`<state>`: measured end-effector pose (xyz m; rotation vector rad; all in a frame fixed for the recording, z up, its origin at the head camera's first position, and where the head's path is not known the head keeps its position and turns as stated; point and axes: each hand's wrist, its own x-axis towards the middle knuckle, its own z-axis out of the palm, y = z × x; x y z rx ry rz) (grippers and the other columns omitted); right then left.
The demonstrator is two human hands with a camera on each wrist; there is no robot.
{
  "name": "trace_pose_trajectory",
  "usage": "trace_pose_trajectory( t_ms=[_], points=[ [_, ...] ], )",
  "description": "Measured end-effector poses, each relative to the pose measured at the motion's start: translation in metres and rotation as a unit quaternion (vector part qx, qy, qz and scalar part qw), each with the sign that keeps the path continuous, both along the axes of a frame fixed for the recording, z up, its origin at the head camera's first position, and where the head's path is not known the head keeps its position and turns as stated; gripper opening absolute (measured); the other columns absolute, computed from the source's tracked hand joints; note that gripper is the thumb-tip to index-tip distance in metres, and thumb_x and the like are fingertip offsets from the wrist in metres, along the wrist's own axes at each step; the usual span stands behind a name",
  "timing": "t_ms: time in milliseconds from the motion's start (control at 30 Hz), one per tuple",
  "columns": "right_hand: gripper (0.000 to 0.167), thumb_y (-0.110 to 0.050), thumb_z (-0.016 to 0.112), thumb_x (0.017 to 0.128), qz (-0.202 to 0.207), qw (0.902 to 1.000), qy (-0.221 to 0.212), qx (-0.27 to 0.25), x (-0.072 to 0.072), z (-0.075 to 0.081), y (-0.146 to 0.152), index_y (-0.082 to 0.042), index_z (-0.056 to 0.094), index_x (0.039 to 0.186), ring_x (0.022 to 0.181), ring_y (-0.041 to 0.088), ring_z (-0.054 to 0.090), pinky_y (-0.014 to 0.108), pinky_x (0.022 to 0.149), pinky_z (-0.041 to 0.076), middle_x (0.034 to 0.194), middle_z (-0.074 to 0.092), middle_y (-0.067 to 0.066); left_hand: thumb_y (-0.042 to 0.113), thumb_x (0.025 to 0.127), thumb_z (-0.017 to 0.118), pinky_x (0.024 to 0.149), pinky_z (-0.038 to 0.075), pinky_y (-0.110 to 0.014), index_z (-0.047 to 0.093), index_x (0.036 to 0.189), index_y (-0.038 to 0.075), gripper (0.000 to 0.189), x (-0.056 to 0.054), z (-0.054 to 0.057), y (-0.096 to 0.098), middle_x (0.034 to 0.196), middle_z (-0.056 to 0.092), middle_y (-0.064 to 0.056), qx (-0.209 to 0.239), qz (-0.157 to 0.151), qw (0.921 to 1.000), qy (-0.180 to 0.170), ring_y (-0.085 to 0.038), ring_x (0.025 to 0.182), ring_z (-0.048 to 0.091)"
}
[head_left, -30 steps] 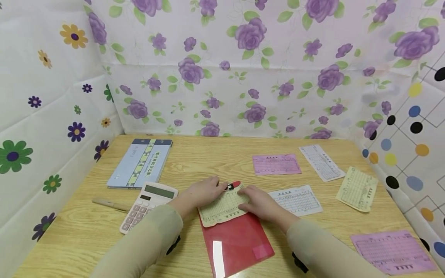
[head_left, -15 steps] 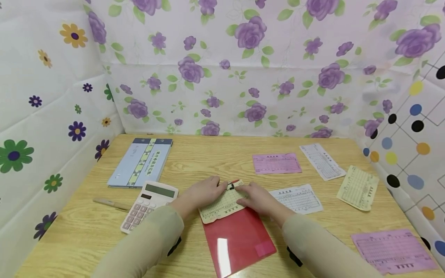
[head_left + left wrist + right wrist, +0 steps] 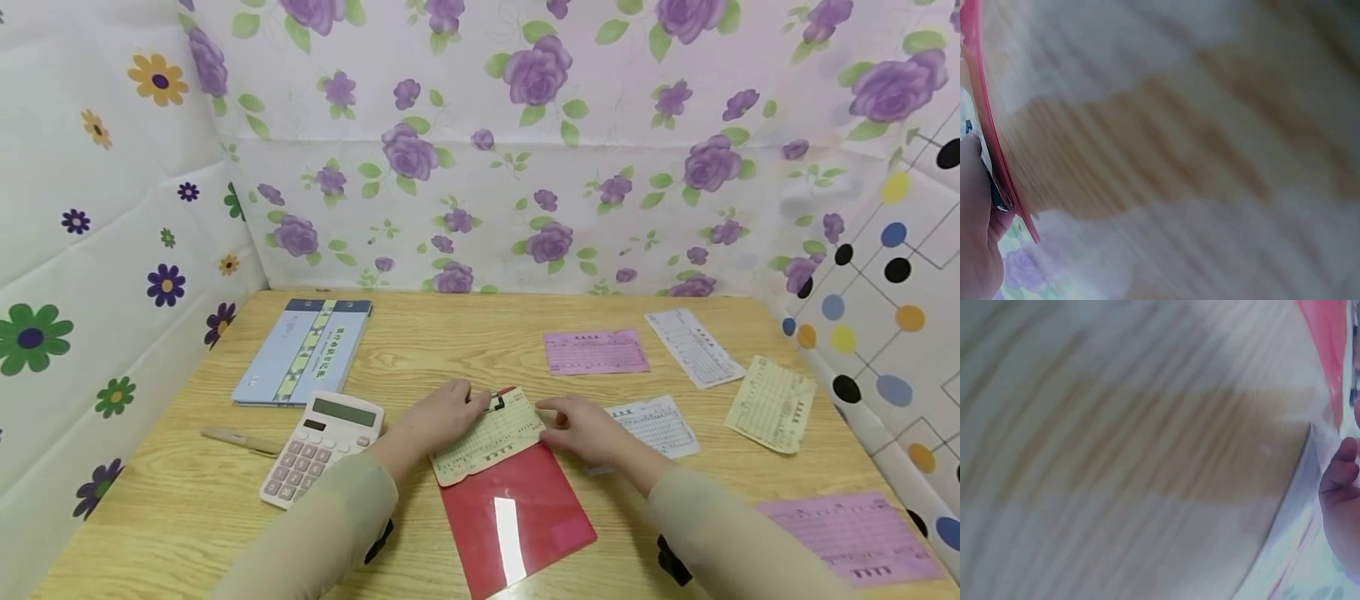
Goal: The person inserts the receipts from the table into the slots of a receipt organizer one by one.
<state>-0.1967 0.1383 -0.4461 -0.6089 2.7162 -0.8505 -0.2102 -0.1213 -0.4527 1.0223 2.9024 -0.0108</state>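
Note:
A red clipboard (image 3: 517, 521) lies tilted in the middle of the table, with a yellow printed slip (image 3: 491, 437) over its upper part. The black-and-silver clip (image 3: 498, 402) sits on the slip's top edge. My left hand (image 3: 438, 421) grips the clipboard's upper left side, thumb beside the clip; in the left wrist view this hand (image 3: 979, 225) holds the board's edge. At the slip's right edge is my right hand (image 3: 585, 429), thumb and forefinger apart; whether they touch the paper is unclear. In the right wrist view, the right hand (image 3: 1341, 494) is partly cut off.
A white slip (image 3: 656, 429) lies partly under the right hand. Further right are a pink slip (image 3: 596, 352), another white slip (image 3: 693, 348), a yellow slip (image 3: 771, 406) and a larger pink slip (image 3: 862, 533). Left stand a calculator (image 3: 322, 446), pen (image 3: 240, 440) and blue notebook (image 3: 303, 354).
My right hand has moved from on top of the yellow slip and clip to the right, out to the slip's edge. The left hand has stayed at the clip.

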Motion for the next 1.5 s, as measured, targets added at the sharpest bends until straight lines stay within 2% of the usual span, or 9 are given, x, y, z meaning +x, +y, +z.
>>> trace_pose_trajectory(
  t_ms=[167,300,433,700,1000,1167,1333,1500],
  points=[
    [0.046,-0.024,0.069,0.086,0.011,0.9998,0.018,-0.005,-0.003,0.006,0.016,-0.006,0.058,0.127,0.073,0.012,0.051,0.030,0.065,0.045,0.085,0.056,0.000,0.024,0.104,0.033,0.092,0.045,-0.038,0.037,0.144,0.015,0.041,-0.002,0.002,-0.001,0.117,0.047,-0.016,-0.019,-0.007,0.9997,0.012,-0.027,0.109,0.048],
    [0.047,-0.024,0.069,0.085,0.018,0.9998,0.011,-0.006,-0.004,0.002,0.010,-0.005,0.058,0.126,0.075,0.011,0.052,0.029,0.067,0.046,0.085,0.058,-0.002,0.026,0.103,0.033,0.091,0.046,-0.036,0.036,0.144,0.015,0.043,-0.004,0.003,-0.002,0.116,0.048,-0.015,-0.038,-0.014,0.9991,0.013,-0.026,0.107,0.049],
    [0.047,-0.023,0.071,0.084,0.002,0.9999,-0.001,-0.010,-0.002,-0.003,-0.001,-0.005,0.058,0.125,0.077,0.011,0.052,0.031,0.071,0.046,0.085,0.058,-0.002,0.031,0.103,0.034,0.089,0.046,-0.036,0.036,0.144,0.015,0.044,-0.004,0.003,0.001,0.116,0.048,-0.015,-0.028,-0.010,0.9996,0.001,-0.024,0.105,0.050],
    [0.045,-0.024,0.072,0.084,-0.024,0.9997,-0.003,-0.007,-0.002,-0.004,-0.012,-0.006,0.060,0.123,0.079,0.012,0.052,0.033,0.074,0.046,0.086,0.058,-0.001,0.032,0.103,0.035,0.093,0.045,-0.040,0.038,0.143,0.018,0.043,-0.002,0.005,0.003,0.120,0.047,-0.016,-0.013,0.002,0.9999,-0.008,-0.028,0.112,0.048],
    [0.043,-0.020,0.071,0.085,-0.038,0.9979,-0.032,-0.043,-0.001,-0.007,-0.019,-0.008,0.059,0.124,0.079,0.012,0.052,0.031,0.075,0.045,0.085,0.057,-0.003,0.032,0.103,0.034,0.092,0.045,-0.039,0.037,0.143,0.017,0.043,-0.003,0.003,0.002,0.122,0.047,-0.016,-0.011,0.005,0.9998,-0.017,-0.027,0.111,0.049],
    [0.041,-0.021,0.069,0.086,-0.055,0.9950,-0.045,-0.070,0.000,-0.006,-0.021,-0.009,0.059,0.123,0.078,0.013,0.051,0.029,0.071,0.044,0.084,0.056,-0.001,0.031,0.103,0.033,0.096,0.042,-0.041,0.036,0.144,0.016,0.044,-0.003,0.004,0.003,0.126,0.045,-0.018,-0.017,0.010,0.9995,-0.023,-0.030,0.117,0.046],
    [0.039,-0.022,0.067,0.087,-0.069,0.9922,-0.057,-0.087,0.002,-0.005,-0.023,-0.011,0.060,0.123,0.073,0.015,0.050,0.030,0.066,0.043,0.081,0.054,0.001,0.031,0.103,0.033,0.094,0.044,-0.041,0.038,0.143,0.017,0.042,-0.004,0.002,0.002,0.124,0.046,-0.016,-0.017,0.010,0.9996,-0.017,-0.029,0.114,0.048],
    [0.028,-0.017,0.066,0.088,-0.081,0.9920,-0.045,-0.085,0.002,-0.007,-0.027,-0.014,0.064,0.116,0.085,0.017,0.052,0.036,0.078,0.045,0.092,0.059,0.003,0.031,0.103,0.032,0.093,0.044,-0.042,0.038,0.142,0.018,0.041,-0.004,0.002,0.003,0.122,0.047,-0.015,0.000,0.019,0.9994,-0.030,-0.028,0.112,0.048]
  ],
)
